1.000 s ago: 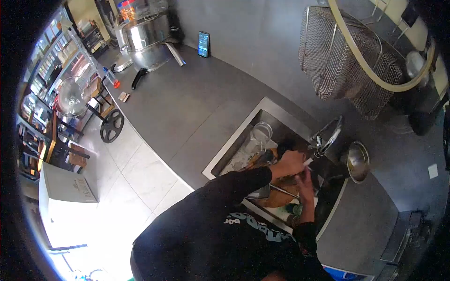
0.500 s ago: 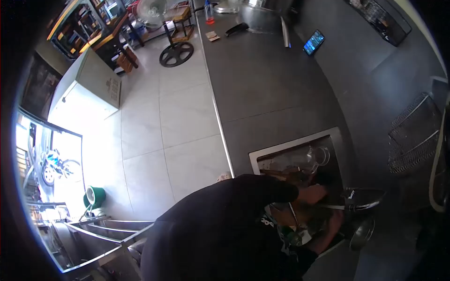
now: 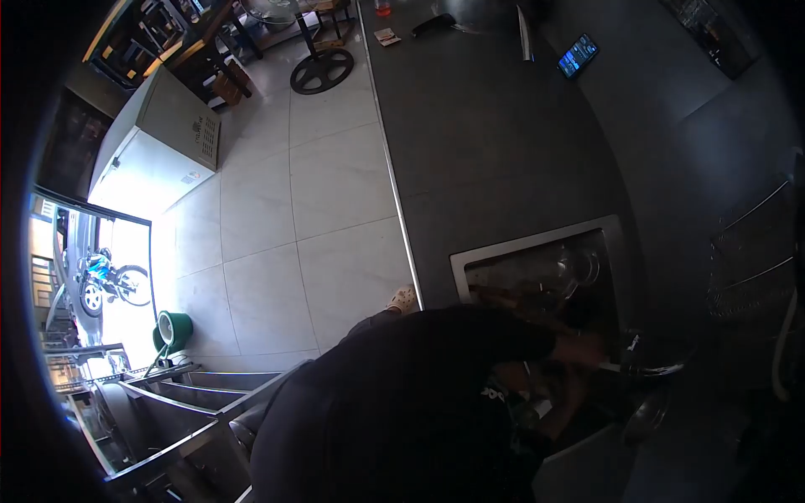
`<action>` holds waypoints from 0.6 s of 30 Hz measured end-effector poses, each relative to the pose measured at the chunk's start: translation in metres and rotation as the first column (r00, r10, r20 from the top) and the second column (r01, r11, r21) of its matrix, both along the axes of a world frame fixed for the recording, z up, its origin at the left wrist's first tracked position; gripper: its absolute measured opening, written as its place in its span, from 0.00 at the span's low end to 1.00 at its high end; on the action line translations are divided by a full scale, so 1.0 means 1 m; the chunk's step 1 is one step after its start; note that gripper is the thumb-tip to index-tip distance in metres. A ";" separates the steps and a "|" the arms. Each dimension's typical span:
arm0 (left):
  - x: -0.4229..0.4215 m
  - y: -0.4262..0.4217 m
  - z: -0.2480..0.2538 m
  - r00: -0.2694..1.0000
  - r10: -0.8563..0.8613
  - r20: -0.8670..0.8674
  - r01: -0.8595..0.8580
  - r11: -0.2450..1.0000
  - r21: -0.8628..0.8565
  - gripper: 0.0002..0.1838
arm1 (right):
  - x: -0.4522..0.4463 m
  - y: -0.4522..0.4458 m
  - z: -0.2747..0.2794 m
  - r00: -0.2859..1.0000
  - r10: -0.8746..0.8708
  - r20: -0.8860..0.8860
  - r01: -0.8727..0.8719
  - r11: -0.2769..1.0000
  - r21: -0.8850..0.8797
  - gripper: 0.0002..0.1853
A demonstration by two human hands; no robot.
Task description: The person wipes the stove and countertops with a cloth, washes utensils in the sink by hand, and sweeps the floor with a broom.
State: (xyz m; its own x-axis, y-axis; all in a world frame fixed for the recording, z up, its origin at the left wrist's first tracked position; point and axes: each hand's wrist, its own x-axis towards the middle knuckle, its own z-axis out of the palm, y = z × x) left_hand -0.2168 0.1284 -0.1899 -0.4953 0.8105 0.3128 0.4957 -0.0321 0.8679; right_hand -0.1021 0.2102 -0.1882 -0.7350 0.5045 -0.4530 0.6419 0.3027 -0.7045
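Observation:
Both hands are over the sink (image 3: pixel 537 240) and look dim and blurred. My left hand (image 3: pixel 580 349) is beside the tap spout (image 3: pixel 650 369), its fingers too dark to make out. Just below it in the view is my right hand (image 3: pixel 570 401), its fingers also unclear. Whether either holds anything cannot be seen. A clear glass or plastic container (image 3: pixel 579 265) lies in the sink's upper part, among other items hard to tell apart. A green item (image 3: pixel 527 413) shows near my right wrist.
A metal bowl (image 3: pixel 646 417) stands beside the sink. A lit phone (image 3: pixel 579 57) leans against the wall behind the counter (image 3: pixel 495 126). Wire baskets (image 3: pixel 755 251) are at the right. On the floor side are a white cabinet (image 3: pixel 159 147), a fan base (image 3: pixel 322 71) and a green bucket (image 3: pixel 174 330).
The view has swung toward the floor side, bringing in the doorway and bucket, and the counter side looks darker. Both hands remain at the sink near the tap.

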 end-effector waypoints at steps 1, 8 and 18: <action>-0.003 -0.006 -0.016 0.972 0.157 -0.176 -0.155 0.988 0.025 0.10 | -0.007 -0.002 0.005 0.857 0.436 0.274 -0.512 0.775 0.370 0.33; 0.002 -0.058 -0.023 0.922 0.227 0.314 -0.190 0.971 -0.147 0.20 | -0.058 -0.058 0.091 0.995 0.089 -0.034 -0.073 0.944 0.323 0.36; 0.006 -0.042 0.012 0.640 -0.465 0.611 0.236 0.876 0.420 0.19 | -0.006 -0.049 0.074 0.818 -0.574 -0.013 0.280 0.418 -0.864 0.21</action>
